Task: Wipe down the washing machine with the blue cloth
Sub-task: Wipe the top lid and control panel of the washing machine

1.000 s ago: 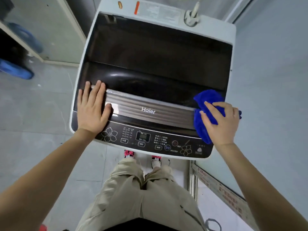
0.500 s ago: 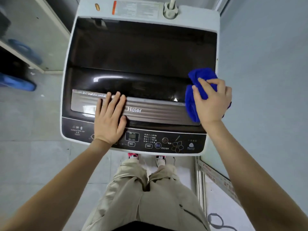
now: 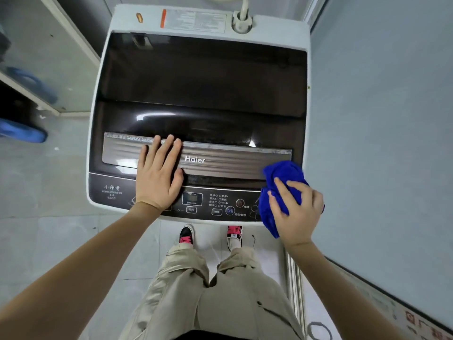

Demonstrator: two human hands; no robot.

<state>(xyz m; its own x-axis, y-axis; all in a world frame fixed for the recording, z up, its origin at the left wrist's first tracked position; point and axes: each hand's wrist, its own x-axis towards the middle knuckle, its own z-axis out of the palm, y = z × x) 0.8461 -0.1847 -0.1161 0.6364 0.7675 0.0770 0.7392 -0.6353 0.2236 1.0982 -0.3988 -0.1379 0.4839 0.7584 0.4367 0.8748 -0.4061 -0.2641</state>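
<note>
A white top-loading washing machine (image 3: 201, 77) with a dark glass lid fills the middle of the view, seen from above. Its brown handle strip reads Haier, and a dark control panel (image 3: 210, 204) runs along the near edge. My left hand (image 3: 158, 175) lies flat, fingers together, on the handle strip left of the logo. My right hand (image 3: 297, 212) presses a bunched blue cloth (image 3: 279, 192) onto the machine's near right corner, over the right end of the panel.
A pale blue wall (image 3: 380, 143) stands close along the machine's right side. A white cabinet panel (image 3: 54, 60) sits to the left, with a blue object (image 3: 22, 132) on the tiled floor. A water inlet fitting (image 3: 242, 20) rises at the machine's back edge.
My right hand has slid the blue cloth from the lid's right edge toward me, down onto the near right corner. My left hand shifted right from the handle's left end, then stayed near the logo.
</note>
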